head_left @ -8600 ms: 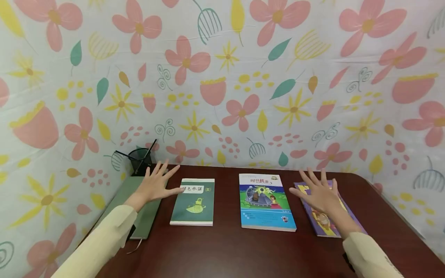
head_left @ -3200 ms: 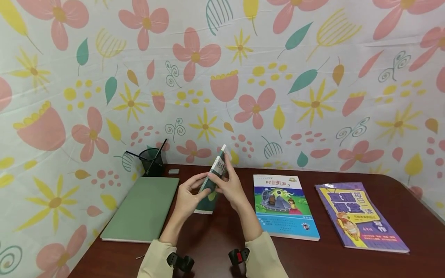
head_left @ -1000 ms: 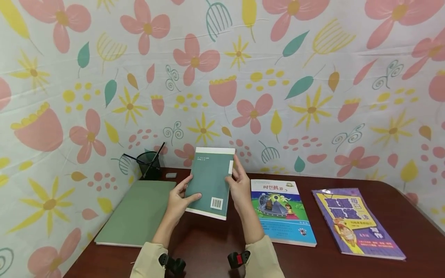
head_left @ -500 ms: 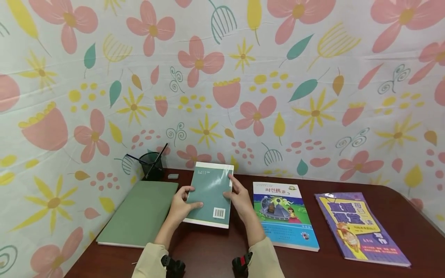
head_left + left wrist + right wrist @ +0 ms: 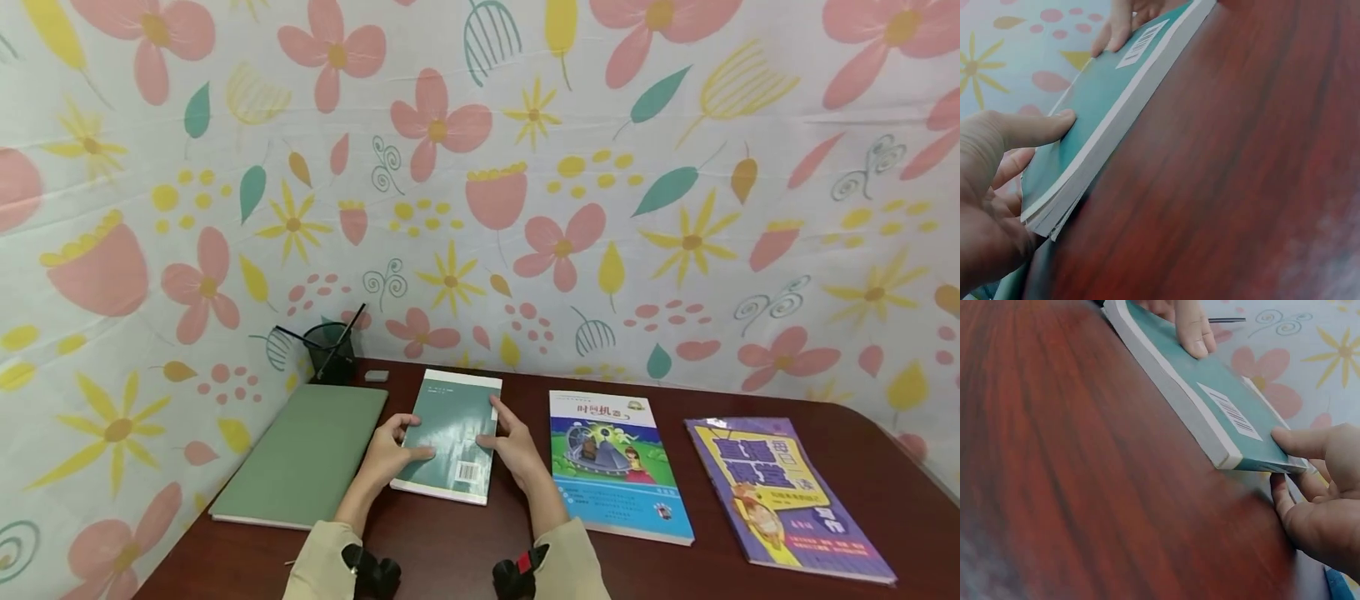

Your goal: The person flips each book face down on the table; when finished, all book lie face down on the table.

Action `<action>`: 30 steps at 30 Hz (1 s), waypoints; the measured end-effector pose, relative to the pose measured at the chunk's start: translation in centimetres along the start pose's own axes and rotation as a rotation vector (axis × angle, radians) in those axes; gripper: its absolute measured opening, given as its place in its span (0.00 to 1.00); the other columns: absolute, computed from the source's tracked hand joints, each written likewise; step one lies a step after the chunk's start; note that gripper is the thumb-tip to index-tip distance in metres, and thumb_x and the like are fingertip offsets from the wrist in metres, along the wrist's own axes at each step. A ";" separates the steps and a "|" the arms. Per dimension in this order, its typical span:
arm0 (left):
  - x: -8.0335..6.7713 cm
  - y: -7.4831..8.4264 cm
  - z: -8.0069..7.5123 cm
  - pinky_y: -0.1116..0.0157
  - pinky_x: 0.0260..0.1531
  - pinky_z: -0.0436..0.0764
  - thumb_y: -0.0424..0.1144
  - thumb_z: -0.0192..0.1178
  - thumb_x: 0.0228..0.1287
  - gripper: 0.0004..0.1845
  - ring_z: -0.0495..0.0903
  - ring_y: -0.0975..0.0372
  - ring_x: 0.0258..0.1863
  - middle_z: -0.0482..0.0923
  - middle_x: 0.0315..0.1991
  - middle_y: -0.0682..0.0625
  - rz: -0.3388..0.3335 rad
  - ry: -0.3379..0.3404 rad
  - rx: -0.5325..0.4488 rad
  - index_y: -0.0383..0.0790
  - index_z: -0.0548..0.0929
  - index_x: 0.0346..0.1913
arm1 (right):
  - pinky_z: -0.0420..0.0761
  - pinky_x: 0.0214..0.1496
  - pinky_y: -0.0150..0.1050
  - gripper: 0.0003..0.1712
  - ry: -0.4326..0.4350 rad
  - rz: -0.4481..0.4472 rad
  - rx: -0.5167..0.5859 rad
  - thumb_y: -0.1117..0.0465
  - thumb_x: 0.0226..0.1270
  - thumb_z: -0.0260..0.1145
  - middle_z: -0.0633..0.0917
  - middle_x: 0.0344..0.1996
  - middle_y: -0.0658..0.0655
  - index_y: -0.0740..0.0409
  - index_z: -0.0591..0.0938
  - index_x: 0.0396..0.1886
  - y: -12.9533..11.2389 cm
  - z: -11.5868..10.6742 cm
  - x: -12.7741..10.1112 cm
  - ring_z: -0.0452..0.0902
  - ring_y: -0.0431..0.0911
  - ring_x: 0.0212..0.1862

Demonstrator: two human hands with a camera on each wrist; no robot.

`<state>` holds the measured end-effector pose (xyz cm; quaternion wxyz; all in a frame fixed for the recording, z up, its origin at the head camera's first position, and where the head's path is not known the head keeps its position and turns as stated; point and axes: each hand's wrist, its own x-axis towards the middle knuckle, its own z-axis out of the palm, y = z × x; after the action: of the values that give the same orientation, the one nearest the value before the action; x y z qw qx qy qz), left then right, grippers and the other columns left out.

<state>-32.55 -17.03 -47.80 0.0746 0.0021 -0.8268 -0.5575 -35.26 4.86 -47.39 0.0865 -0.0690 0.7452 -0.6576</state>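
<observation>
A teal paperback book [image 5: 452, 423] lies back cover up in the head view, low over the table, with a white strip along its top and a barcode near its lower right. My left hand [image 5: 387, 454] grips its left edge, thumb on the cover. On the spine side my right hand [image 5: 519, 450] pinches the book, thumb on top. Seen from the left wrist, the page edges [image 5: 1141, 100] fan slightly at the near corner beside my left hand [image 5: 991, 181]. In the right wrist view, fingers of my right hand [image 5: 1329, 487] reach beneath the spine.
To the left lies a green notebook [image 5: 303, 458], with a black mesh pen cup [image 5: 330, 354] and a small grey eraser-like block [image 5: 377, 377] behind it. A blue-and-white book [image 5: 618, 467] and a purple book [image 5: 787, 500] lie to the right. A floral cloth [image 5: 480, 208] backs the table.
Earlier both hands were spread apart above the table and the teal book lay front cover up. The hands took it, turned it over to its back, and have since lowered it toward the table.
</observation>
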 end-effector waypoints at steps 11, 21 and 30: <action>0.0 -0.6 -0.3 0.68 0.29 0.66 0.40 0.70 0.50 0.17 0.65 0.62 0.28 0.71 0.29 0.47 0.080 0.044 0.102 0.40 0.83 0.44 | 0.60 0.68 0.60 0.43 0.010 -0.054 -0.079 0.68 0.58 0.64 0.56 0.73 0.62 0.48 0.59 0.72 0.5 0.4 1.2 0.47 0.62 0.73; -0.3 -0.4 0.3 0.54 0.47 0.77 0.43 0.70 0.50 0.14 0.80 0.53 0.47 0.83 0.45 0.47 0.123 0.104 0.296 0.45 0.85 0.41 | 0.66 0.66 0.55 0.41 0.041 -0.076 -0.170 0.68 0.59 0.63 0.60 0.72 0.60 0.50 0.60 0.72 0.5 0.7 1.7 0.52 0.61 0.72; -0.4 -0.6 0.0 0.63 0.35 0.69 0.47 0.71 0.48 0.16 0.71 0.60 0.36 0.74 0.41 0.49 0.105 0.125 0.382 0.48 0.86 0.41 | 0.80 0.50 0.48 0.38 0.116 -0.105 -0.273 0.68 0.59 0.63 0.64 0.67 0.68 0.59 0.62 0.70 0.9 1.7 2.2 0.69 0.64 0.62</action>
<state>-32.19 -17.23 -48.44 0.1527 0.0078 -0.9104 -0.3845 -37.01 2.89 -48.55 -0.0015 -0.0809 0.8268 -0.5566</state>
